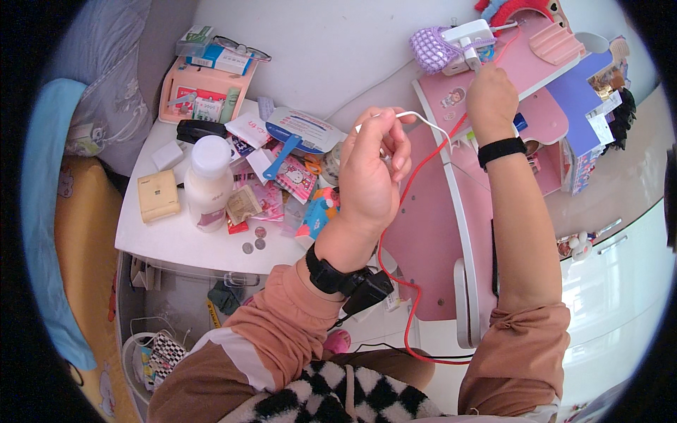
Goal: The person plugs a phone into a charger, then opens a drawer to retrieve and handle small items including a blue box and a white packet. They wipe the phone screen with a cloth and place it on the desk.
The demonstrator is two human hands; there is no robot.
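A white cable (422, 117) is pinched in my left hand (374, 166), raised over the gap between the white table and the pink desk. From those fingers the cable arcs right and drops toward the pink desk's edge. My right hand (492, 102) is closed at a white charger (470, 55) by the white power strip (469, 32); its back hides what the fingers grip. Right beside the strip rests a purple crocheted pouch (430, 51). A red cable (416, 173) runs down the desk, passing between my forearms.
On the white table (141, 236) at left stand a white-capped bottle (209, 185), a cream box (159, 196), a blue-handled fan (300, 134), packets and several coins (260, 238). Behind them sits a pink organizer (173, 84). An open drawer (183, 296) lies below.
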